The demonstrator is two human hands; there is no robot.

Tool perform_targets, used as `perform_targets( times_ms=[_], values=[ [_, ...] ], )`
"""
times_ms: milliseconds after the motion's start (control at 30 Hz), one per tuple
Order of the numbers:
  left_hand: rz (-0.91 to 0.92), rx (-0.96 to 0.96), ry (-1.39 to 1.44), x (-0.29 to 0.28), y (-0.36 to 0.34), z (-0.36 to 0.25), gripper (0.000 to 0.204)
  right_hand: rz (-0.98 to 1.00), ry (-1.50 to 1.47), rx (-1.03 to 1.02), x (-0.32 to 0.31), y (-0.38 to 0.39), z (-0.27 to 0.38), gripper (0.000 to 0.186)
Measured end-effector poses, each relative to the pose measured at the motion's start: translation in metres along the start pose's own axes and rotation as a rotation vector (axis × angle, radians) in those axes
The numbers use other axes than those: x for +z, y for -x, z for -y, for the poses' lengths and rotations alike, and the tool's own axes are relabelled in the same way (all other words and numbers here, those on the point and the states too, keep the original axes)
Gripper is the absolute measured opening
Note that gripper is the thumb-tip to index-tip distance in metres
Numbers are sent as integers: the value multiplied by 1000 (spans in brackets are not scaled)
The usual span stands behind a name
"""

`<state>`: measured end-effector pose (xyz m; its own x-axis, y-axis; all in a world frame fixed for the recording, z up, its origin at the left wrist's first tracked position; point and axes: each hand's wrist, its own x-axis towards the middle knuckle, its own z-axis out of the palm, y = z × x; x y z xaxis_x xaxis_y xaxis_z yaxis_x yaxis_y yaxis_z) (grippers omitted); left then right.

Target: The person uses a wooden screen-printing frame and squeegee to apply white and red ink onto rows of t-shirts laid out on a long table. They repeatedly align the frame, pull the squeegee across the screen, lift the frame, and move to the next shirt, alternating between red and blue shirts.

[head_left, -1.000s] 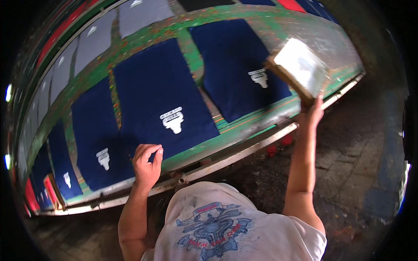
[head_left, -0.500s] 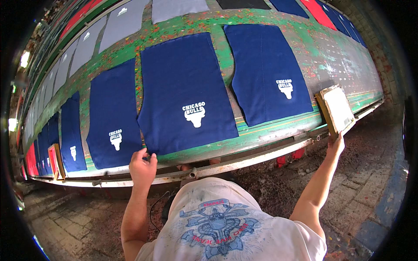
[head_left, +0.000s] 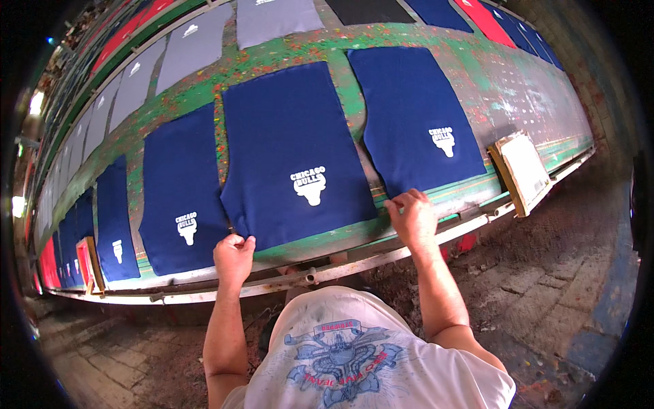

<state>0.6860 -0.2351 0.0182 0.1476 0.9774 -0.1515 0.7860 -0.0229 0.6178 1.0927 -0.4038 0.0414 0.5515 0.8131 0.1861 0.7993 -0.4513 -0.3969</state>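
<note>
Left hand and right hand each pinch a near corner of the navy printed fabric panel; fingertips hidden underneath.

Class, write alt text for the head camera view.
Both hands pinch the near corners of a navy fabric panel with a white print, left hand and right hand, on a long green printing table. A wooden-framed screen rests at right.
</note>
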Motion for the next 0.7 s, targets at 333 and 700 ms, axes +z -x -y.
perform_targets(
  times_ms=[333,700],
  values=[
    [224,-491,1147,1,-5,-26,17,222,-173,110,31,-19,51,24],
    [62,-271,1120,1,-11,-30,16,212,-1379,324,27,-39,71,33]
  ],
)
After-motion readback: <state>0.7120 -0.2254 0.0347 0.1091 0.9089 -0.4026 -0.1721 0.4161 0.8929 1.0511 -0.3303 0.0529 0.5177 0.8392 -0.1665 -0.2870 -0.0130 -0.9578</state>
